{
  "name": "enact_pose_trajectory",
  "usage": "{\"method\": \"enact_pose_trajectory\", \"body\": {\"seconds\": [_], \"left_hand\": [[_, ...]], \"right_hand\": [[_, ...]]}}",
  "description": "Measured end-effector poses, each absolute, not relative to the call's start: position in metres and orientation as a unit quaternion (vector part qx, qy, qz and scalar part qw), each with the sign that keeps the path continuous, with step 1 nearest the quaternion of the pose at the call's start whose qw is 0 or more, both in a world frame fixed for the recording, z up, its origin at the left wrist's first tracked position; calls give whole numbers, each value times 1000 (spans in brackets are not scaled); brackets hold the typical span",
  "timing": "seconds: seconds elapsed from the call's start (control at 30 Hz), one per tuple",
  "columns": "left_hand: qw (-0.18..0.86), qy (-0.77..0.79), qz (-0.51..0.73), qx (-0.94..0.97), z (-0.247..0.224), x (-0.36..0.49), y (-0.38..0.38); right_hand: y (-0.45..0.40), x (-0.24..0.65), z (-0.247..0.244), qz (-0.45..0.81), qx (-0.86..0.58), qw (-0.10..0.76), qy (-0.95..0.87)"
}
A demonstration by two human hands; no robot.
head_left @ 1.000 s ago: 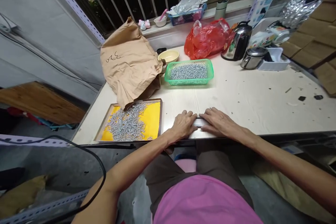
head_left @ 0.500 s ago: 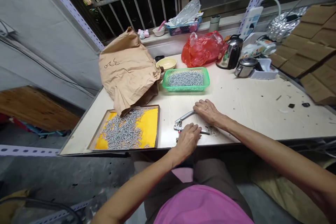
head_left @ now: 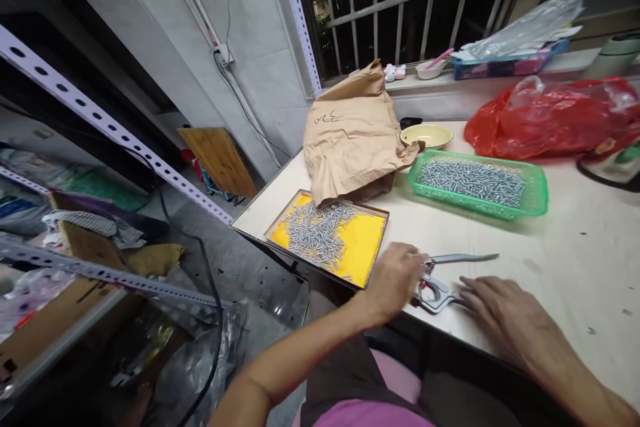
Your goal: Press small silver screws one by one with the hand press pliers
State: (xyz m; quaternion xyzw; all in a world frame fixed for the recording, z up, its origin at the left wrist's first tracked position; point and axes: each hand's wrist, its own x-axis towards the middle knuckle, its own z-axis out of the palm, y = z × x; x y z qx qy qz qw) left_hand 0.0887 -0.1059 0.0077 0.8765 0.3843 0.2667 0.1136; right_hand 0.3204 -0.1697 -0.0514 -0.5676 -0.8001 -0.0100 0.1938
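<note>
A grey metal hand tool like pliers (head_left: 436, 299), with two handles, a spring and a red part, lies near the front edge of the table. My left hand (head_left: 395, 283) is at its left end, beside the tray's right corner. Motion blurs those fingers, and what they hold, if anything, is hidden. My right hand (head_left: 517, 317) lies low over the table to the right, fingers stretched towards the end of the tool's lower handle. The upper handle points right, untouched. Left of my left hand, small metal screw-like pieces (head_left: 317, 233) are heaped in a shallow yellow-lined tray (head_left: 367, 233).
A green plastic basket (head_left: 537, 190) of similar metal pieces stands behind the tool. A brown paper bag (head_left: 350, 127) overhangs the tray's back edge. Further back are a cream bowl (head_left: 427, 136) and a red plastic bag (head_left: 540, 120). The table edge drops to the floor at left.
The view has swung left. My right hand has left the upper handle and lies by the lower one. My left hand has moved from the lower handle to the tool's left end.
</note>
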Motion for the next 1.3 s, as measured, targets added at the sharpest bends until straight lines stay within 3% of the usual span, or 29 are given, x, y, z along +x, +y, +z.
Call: {"method": "enact_pose_trajectory", "body": {"seconds": [0.13, 0.3, 0.77, 1.07, 1.3], "left_hand": [[50, 561, 243, 789, 18, 30, -57], [20, 623, 178, 762, 13, -12, -24], [-23, 611, 47, 790, -1, 1, 1], [-42, 581, 29, 812, -3, 3, 5], [-7, 542, 46, 839, 9, 5, 5]], "right_hand": [[-194, 294, -67, -15, -598, 209, -773], [-196, 285, -68, -26, -608, 247, -754], [-198, 279, -75, -36, -640, 270, -718], [-196, 283, -91, -30, -609, 302, -733], [-183, 281, -52, -12, -623, 222, -750]]}}
